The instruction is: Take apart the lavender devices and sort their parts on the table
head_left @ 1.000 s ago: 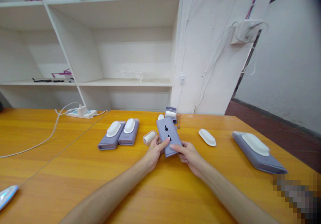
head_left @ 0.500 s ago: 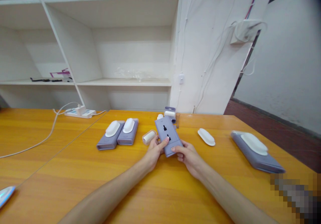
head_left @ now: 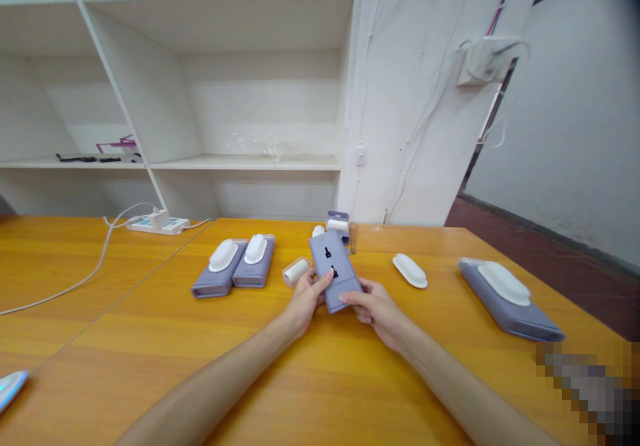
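Lilac case [head_left: 343, 266]: flat, rect., held btwn hands [head_left: 303, 299]

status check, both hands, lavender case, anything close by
Left hand and right hand both gripping lavender case. White roller next to left hand. White oval piece off to the right, apart from both hands.

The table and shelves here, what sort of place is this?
Probably a workroom: several purple boxes on a wooden table, a power strip near its far edge, and white shelves behind.
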`<state>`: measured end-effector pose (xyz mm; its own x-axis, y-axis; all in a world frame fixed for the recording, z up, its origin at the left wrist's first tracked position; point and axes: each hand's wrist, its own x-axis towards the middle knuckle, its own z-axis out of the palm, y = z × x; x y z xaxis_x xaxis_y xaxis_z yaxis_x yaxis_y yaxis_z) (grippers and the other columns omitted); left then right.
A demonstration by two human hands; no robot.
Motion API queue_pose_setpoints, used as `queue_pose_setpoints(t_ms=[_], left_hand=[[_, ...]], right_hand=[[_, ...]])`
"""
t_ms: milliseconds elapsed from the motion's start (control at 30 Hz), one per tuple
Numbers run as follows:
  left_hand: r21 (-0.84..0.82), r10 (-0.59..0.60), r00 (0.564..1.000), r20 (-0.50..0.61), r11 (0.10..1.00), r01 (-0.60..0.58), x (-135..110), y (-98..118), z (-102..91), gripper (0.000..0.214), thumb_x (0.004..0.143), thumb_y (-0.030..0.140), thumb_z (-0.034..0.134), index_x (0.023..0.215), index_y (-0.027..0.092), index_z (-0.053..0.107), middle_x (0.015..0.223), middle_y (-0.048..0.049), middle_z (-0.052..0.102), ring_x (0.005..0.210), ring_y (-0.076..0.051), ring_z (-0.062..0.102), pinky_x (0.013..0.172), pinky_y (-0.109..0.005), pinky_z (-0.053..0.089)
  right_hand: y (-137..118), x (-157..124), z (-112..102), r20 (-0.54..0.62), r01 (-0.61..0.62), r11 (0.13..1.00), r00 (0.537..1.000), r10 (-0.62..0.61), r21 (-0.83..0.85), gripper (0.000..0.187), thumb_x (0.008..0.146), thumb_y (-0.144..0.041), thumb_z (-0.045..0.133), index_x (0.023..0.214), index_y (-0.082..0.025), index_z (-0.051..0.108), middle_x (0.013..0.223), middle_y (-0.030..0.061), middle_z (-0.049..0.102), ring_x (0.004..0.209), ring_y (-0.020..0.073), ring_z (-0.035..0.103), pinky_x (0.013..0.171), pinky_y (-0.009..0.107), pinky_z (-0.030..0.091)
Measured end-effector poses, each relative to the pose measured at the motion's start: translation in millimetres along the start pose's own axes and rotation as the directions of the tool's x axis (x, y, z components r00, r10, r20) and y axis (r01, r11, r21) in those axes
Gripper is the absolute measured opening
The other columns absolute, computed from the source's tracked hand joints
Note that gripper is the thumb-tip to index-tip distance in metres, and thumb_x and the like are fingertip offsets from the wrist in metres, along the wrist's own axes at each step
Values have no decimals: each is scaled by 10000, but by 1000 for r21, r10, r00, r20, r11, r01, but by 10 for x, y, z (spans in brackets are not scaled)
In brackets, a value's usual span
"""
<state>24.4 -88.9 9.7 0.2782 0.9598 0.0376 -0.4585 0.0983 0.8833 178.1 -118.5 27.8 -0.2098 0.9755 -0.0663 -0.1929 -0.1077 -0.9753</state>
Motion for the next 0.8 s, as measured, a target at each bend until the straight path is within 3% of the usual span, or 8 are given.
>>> queue_pose_setpoints(t_ms=[100, 267, 433, 533, 667, 800], left_hand=[[-37, 24, 1000, 0, 999, -24, -3, -14, 7, 438, 746, 398, 708, 1081, 147, 578, 1138, -129, 631, 986, -237, 626, 844, -356, 508], [-111, 78, 997, -19, 991, -80, -4, 4, 23, 437, 734, 396, 719, 1076, 164, 578, 1099, -104, 646, 931, -212, 637, 849, -354, 493], [-117, 36, 998, -56, 992, -43, 6, 30, -23, 417, 746, 436, 696, 1041, 162, 588, 1045, -88, 657, 804, -169, 645, 765, -314, 503], [-136, 45, 998, -50, 989, -51, 10, 40, -40, 406, 768, 444, 671, 1054, 172, 574, 1039, -84, 655, 830, -178, 642, 775, -325, 505], [-189, 10, 997, -78, 982, -25, 23, 62, -44, 402, 781, 470, 643, 1046, 186, 545, 946, -66, 661, 744, -177, 646, 758, -378, 525], [-184, 12, 991, -132, 982, -36, 36, 63, -50, 405, 763, 482, 654, 1021, 200, 520, 889, -40, 649, 686, -160, 638, 699, -366, 542]], right_hand=[[14, 1, -15, -11, 27, 997, 1000, -28, -68, 348, 661, -312, 724, 962, -158, 641, 628, -41, 543, 406, 32, 268, 374, 206, 186], [23, 0, -40, 41, -25, 984, 999, 33, -178, 342, 678, -412, 718, 871, -140, 640, 491, -72, 461, 350, 38, 265, 330, 200, 195], [83, -15, -93, 51, 23, 983, 999, -14, -183, 600, 629, -343, 763, 1167, -184, 549, 674, -30, 592, 427, 79, 458, 368, 201, 368], [76, -3, -200, 86, 24, 989, 996, -11, -149, 603, 648, -323, 740, 1196, -204, 519, 741, -14, 605, 492, 108, 514, 416, 234, 434], [30, 47, -408, 19, 154, 957, 988, -154, -246, 483, 672, -302, 710, 1114, -202, 542, 792, 6, 622, 567, 141, 546, 482, 262, 447], [33, 97, -534, -62, 293, 861, 935, -348, -417, 401, 647, -245, 714, 1016, -209, 561, 888, 26, 643, 736, 196, 580, 617, 295, 454]])
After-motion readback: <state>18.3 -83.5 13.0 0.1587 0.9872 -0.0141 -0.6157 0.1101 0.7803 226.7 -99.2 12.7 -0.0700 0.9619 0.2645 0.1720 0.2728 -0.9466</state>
